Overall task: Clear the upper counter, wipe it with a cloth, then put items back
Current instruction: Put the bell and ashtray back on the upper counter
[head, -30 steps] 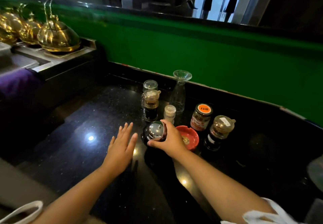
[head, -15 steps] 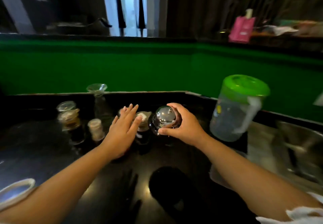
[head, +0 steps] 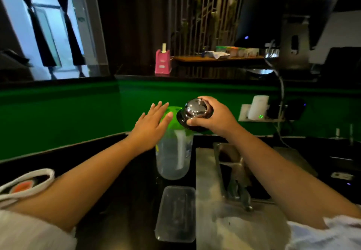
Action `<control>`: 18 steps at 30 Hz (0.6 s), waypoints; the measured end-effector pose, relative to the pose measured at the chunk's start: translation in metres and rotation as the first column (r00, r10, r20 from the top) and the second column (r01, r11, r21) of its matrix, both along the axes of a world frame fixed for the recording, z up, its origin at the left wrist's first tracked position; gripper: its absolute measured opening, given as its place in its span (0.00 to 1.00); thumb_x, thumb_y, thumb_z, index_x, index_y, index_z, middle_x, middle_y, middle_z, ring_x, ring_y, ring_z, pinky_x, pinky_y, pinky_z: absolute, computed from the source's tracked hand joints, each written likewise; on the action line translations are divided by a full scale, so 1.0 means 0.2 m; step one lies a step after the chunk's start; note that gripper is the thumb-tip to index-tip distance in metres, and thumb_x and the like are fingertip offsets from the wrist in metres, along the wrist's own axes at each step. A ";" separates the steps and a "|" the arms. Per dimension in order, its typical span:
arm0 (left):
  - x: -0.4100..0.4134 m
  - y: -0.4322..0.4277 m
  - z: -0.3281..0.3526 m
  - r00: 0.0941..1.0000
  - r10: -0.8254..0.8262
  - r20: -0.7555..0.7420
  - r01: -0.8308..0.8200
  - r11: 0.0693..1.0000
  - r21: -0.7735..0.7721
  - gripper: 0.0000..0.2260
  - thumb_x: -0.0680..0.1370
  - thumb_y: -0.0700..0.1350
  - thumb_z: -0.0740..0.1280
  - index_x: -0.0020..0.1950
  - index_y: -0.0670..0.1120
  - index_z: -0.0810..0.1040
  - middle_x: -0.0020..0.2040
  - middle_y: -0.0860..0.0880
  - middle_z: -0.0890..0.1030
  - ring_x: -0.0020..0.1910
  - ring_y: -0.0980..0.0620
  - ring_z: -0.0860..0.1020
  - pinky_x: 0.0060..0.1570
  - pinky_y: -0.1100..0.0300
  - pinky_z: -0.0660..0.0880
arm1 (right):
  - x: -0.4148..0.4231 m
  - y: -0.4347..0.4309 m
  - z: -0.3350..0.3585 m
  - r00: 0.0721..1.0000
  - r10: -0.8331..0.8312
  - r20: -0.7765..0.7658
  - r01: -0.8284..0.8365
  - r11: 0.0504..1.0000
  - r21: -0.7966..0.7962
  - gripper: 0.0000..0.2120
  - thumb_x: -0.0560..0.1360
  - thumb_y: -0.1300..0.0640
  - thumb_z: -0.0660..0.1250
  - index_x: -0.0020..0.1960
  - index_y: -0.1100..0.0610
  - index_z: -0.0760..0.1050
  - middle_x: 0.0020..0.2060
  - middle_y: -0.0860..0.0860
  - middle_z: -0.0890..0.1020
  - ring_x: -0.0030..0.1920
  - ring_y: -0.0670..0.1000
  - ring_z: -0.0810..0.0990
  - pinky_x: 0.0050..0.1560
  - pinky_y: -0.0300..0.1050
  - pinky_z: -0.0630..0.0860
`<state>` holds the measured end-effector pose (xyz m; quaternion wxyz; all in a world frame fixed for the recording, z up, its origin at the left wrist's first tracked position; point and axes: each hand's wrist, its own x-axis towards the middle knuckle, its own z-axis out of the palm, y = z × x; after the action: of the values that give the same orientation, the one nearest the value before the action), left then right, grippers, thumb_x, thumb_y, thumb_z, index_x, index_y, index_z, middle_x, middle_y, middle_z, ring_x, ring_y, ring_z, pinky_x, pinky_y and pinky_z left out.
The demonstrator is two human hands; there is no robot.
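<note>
My right hand [head: 214,117] grips a chrome-domed call bell [head: 192,112] with a dark base, held in the air above the lower black counter [head: 125,201] and tilted toward me. My left hand [head: 151,124] hovers just left of the bell with fingers straight and spread, holding nothing. Behind both hands stands a clear plastic jug with a green lid [head: 173,156]. The upper counter [head: 195,75] runs along the top of the green wall, with a pink holder [head: 163,61] standing on it.
A clear plastic food box [head: 176,213] lies on the lower counter near me. To the right are a steel sink [head: 234,171] and its faucet. A white device and plugs [head: 257,107] sit on the green wall. A white-rimmed bag [head: 25,183] lies at the left.
My view has swung right, away from the condiment jars. My right hand has carried the bell up and to the right, in front of the green-lidded jug. My left hand followed beside it, still empty.
</note>
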<state>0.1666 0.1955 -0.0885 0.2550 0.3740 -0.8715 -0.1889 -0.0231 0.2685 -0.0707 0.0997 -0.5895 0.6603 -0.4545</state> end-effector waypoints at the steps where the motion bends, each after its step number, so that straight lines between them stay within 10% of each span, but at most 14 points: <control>1: -0.08 -0.03 0.03 1.000 -0.018 0.006 0.017 1.000 0.013 0.24 0.82 0.55 0.49 0.77 0.52 0.53 0.78 0.51 0.50 0.77 0.53 0.45 0.75 0.50 0.44 | -0.06 -0.01 0.03 1.000 -0.029 0.006 0.029 1.000 -0.003 0.35 0.61 0.51 0.80 0.65 0.54 0.71 0.56 0.46 0.77 0.56 0.47 0.76 0.55 0.36 0.69; 18: -1.02 -0.73 0.36 0.951 0.066 0.302 -0.029 0.992 -0.126 0.24 0.83 0.54 0.46 0.78 0.49 0.49 0.79 0.49 0.48 0.78 0.49 0.45 0.74 0.49 0.45 | -0.99 -0.74 0.45 0.952 -0.306 0.005 0.306 0.952 0.012 0.34 0.64 0.49 0.78 0.65 0.57 0.70 0.61 0.54 0.76 0.61 0.56 0.75 0.59 0.48 0.73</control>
<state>-0.0372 0.0502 -0.0175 0.1437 0.4035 -0.9009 -0.0697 -0.2209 0.1204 0.0185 0.0339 -0.4780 0.7458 -0.4628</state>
